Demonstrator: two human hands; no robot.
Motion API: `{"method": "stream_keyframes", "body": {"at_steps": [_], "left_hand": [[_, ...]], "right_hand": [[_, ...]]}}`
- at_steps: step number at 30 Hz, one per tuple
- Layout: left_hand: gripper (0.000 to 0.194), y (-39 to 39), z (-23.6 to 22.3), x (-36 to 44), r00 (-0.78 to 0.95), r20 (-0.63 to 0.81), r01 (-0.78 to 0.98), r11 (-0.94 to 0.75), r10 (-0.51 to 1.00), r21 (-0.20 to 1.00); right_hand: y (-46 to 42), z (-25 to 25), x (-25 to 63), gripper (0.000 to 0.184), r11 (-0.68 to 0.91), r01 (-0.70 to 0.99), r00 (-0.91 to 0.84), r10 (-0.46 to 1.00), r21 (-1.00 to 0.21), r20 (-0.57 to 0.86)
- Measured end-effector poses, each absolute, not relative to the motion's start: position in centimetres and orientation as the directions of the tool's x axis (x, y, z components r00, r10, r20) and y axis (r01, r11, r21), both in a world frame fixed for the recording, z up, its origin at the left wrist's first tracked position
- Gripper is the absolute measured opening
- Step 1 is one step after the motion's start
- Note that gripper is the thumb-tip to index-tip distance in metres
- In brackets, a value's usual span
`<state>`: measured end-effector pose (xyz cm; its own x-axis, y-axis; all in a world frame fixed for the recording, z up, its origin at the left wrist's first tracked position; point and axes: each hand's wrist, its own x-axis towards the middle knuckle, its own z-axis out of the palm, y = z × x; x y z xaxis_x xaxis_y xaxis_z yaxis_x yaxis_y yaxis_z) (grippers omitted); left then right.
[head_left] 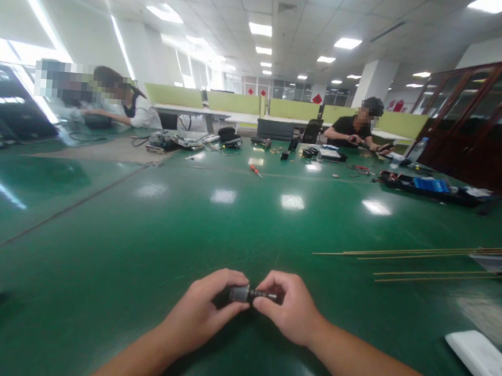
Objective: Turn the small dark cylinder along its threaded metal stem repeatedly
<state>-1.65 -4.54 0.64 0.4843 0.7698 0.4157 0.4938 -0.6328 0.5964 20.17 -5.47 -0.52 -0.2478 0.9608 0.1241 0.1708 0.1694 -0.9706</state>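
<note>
Near the front of the green table, my left hand pinches a small grey metal cylinder between thumb and fingers. A narrower dark shaft with a shiny tip sticks out of its right end. My right hand is closed round this shaft, with thumb and index finger pressed near its middle. The piece lies roughly level, just over the tabletop. I cannot make out its exact kind, and the fingers cover part of both ends.
Thin brass-coloured rods lie on the green table at the right. A white object is at the lower right. Farther back are an orange screwdriver, a black tool tray and several loose parts. Other people sit along the far side.
</note>
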Motion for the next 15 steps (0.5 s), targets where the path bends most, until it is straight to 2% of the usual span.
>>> {"method": "stream_keyframes", "body": {"at_steps": [15], "left_hand": [[0.025,-4.73,0.57,-1.48,0.472,0.467,0.483,-0.662,0.748,0.573]], "right_hand": [[-5.37,-0.85,20.11,0.015,0.156,0.109,-0.243,0.962,-0.982,0.126]]}}
